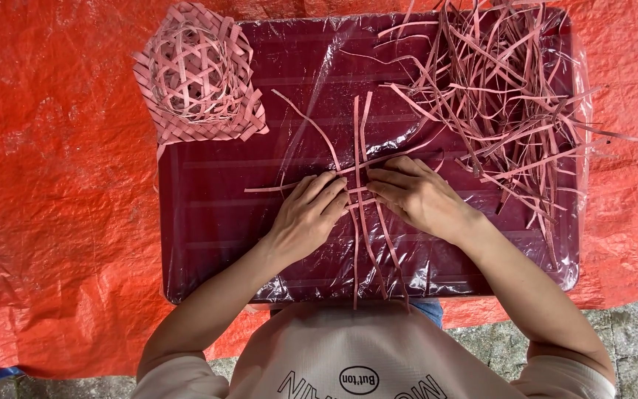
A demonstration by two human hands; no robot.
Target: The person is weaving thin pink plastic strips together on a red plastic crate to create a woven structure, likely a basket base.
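My left hand (pixel 306 216) & right hand (pixel 416 196) press flat, fingers open, on crossed thin pink bamboo strips (pixel 361 199): light, springy, prob slippery on plastic, so pin at crossings.

outdoor craft spot | orange tarp (pixel 60 192) on stone paving (pixel 629 332) | low plastic-wrapped table (pixel 208 222)

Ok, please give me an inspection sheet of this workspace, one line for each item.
Surface: dark red board under clear plastic film.
Job's things: crossed pink strips, flat on the board.
Clutter: loose strip pile top right; woven basket top left.
Grips: left hand and right hand press on the strip crossing, fingers flat.
Cables: nothing seen.
Surroundings: orange tarp; grey stone floor.
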